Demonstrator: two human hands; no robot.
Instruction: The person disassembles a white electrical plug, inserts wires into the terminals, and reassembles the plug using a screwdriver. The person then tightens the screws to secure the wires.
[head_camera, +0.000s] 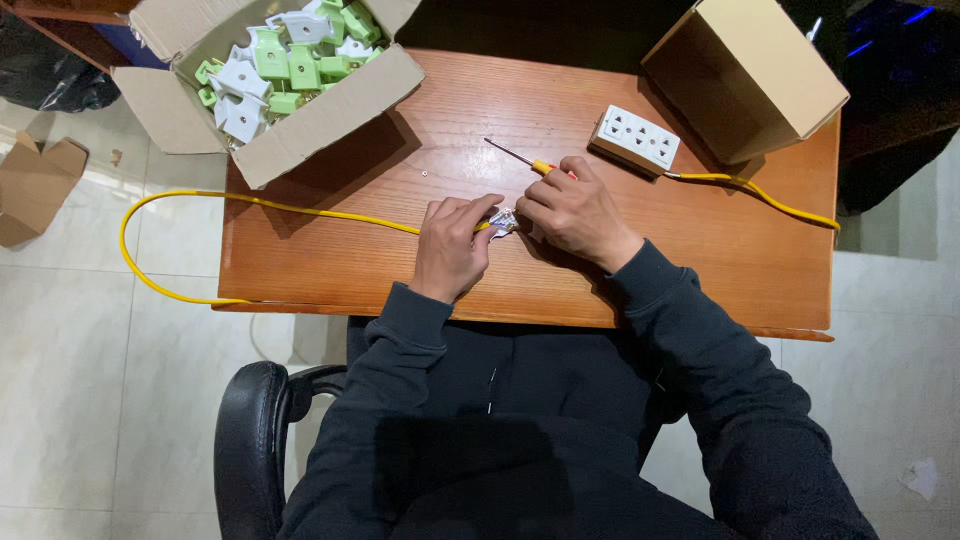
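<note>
The fingers (470, 215) of the left hand (452, 250) were curled down over the yellow cable (300, 207) at its end, pinning it flat to the wooden table (400, 270), apparently so that the end could not shift. At the 3 o'clock side of that hand, the right hand (580, 212) closed its fingertips on a small white plug part (503, 220), which sat between the two hands and touched both. The same hand also kept a screwdriver (525, 160) tucked under its fingers; the thin metal shaft pointed toward 10 o'clock, and only a short piece of the yellow-and-red handle showed. Whether the palm gripped the handle firmly could not be told.

The table surface was glossy, reddish-brown wood with visible grain. A tiny pale screw or washer (426, 173) lay loose on it at 11 o'clock from the left hand. The cable, round and smooth-jacketed, ran toward 9 o'clock, left the table edge and looped back over the tiled floor (70, 400).

Farther out, at 1 o'clock from the right hand, lay a white rectangular socket block (635, 138), with a second yellow lead (760, 192) leaving it toward 3 o'clock. Behind it stood a closed cardboard box (745, 70). At 11 o'clock, an open cardboard box (270, 90) overhung the table corner, holding a heap of moulded white and green plastic plug shells (290, 55).
</note>
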